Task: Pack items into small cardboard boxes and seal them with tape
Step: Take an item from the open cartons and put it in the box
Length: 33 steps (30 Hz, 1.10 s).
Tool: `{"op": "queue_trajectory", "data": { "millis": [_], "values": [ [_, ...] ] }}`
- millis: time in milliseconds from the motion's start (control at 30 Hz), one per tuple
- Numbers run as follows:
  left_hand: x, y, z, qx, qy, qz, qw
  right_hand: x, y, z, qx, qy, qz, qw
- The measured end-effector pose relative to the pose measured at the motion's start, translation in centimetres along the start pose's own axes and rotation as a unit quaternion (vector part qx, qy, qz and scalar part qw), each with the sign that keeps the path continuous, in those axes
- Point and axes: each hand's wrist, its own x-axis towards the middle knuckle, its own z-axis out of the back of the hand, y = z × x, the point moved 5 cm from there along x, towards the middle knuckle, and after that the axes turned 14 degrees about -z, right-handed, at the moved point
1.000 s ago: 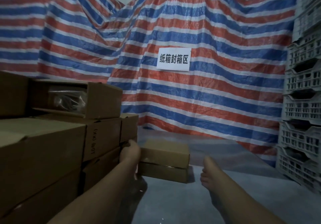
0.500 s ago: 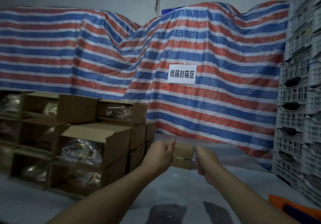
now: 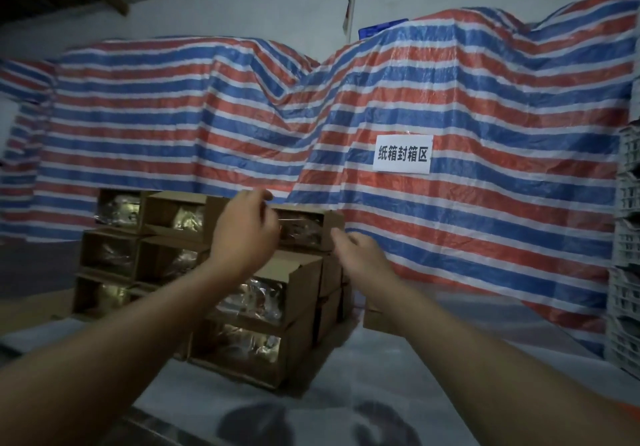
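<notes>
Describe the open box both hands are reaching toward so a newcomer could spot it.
Start at the white sign on the striped tarp, then drop left to the stack of cardboard boxes. The top right box sits between the left hand and right hand, highest at the stack's right end.

stacked open boxes (image 3: 263, 310) | bagged items inside | small closed box (image 3: 375, 319) beside

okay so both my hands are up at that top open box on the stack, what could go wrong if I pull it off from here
1. The top open box faces you with a shiny plastic-wrapped item showing; tilting it forward could let that slide out.
2. It sits on a stack of open boxes; a quick pull might drag or topple neighbours.
3. Your left hand and right hand are only near it, grip not set, and the light is dim, so you may grab a loose flap.
</notes>
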Motion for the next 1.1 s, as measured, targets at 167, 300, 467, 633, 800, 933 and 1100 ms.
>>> {"op": "queue_trajectory", "data": {
  "millis": [167,300,467,633,800,933,1100],
  "values": [
    [1.7,11.3,4.8,0.214,0.005,0.044,0.976,4.1,6.5,-9.4,-0.089,0.035,0.110,0.989],
    [2.2,19.0,6.4,0.277,0.072,0.083,0.955,6.5,10.0,-15.3,-0.141,0.024,0.162,0.976],
    [3.0,24.6,6.1,0.285,0.113,0.138,0.942,7.8,13.2,-20.3,-0.189,0.004,0.246,0.951],
    [3.6,26.0,5.4,0.208,0.107,0.144,0.962,9.2,13.5,-21.7,-0.199,-0.020,0.220,0.955],
    [2.7,25.4,5.3,0.175,0.158,0.173,0.956,8.9,13.8,-21.3,-0.160,-0.060,0.245,0.954],
    [3.1,22.4,6.2,0.087,0.095,0.152,0.980,8.3,14.9,-19.2,-0.078,-0.068,0.223,0.969],
    [5.6,16.9,7.9,-0.105,0.032,0.106,0.988,7.9,17.1,-12.0,-0.032,-0.057,0.140,0.988]
  ]
}}
